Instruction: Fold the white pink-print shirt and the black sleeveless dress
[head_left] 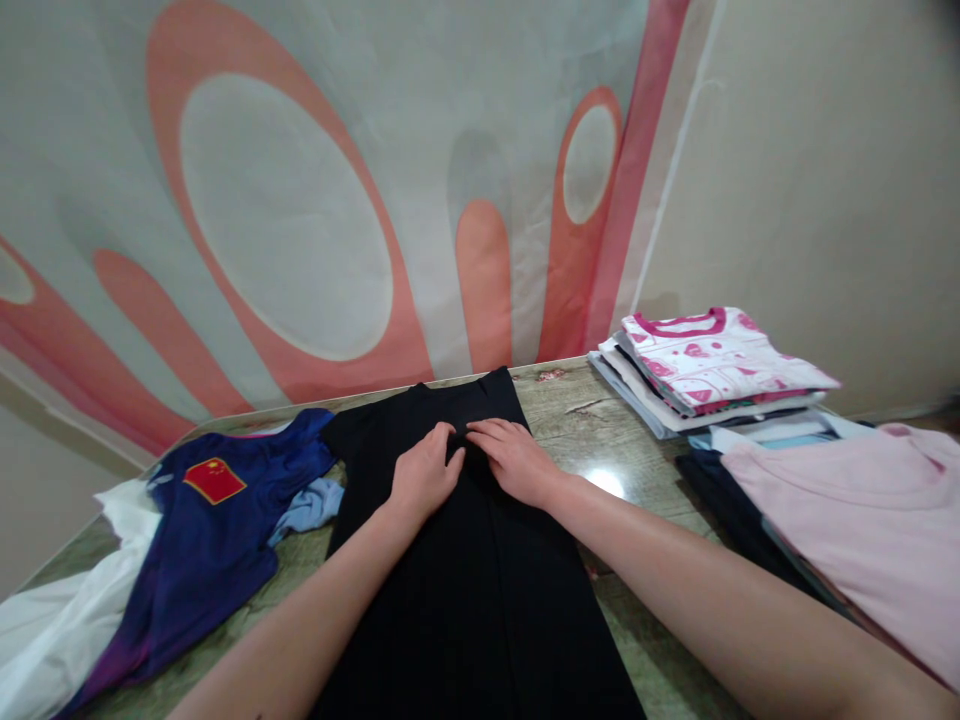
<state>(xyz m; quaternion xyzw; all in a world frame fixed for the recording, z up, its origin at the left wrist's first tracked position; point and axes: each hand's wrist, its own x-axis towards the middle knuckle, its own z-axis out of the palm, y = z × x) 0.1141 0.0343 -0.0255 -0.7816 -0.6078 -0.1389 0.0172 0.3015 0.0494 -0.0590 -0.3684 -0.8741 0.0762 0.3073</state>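
A black short-sleeved shirt (457, 600) lies spread out in front of me, with its upper end toward the wall and a crease running down its length. My left hand (426, 468) is closed at the upper middle of the shirt, index finger and thumb curled on the cloth. Close beside it, my right hand (517, 460) grips the same spot, its fingers bent over a small raised fold and its thumb mostly hidden. Only a narrow strip of black cloth separates the two sets of fingertips.
On the left lie a crumpled navy shirt (202, 560) with a red flag patch, a white garment (82, 610) and a light blue cloth (309, 505). Folded clothes stand at right, topped by a pink-and-white printed shirt (720, 355) and a pale pink shirt (862, 510). The wood-patterned table (577, 415) meets a wall.
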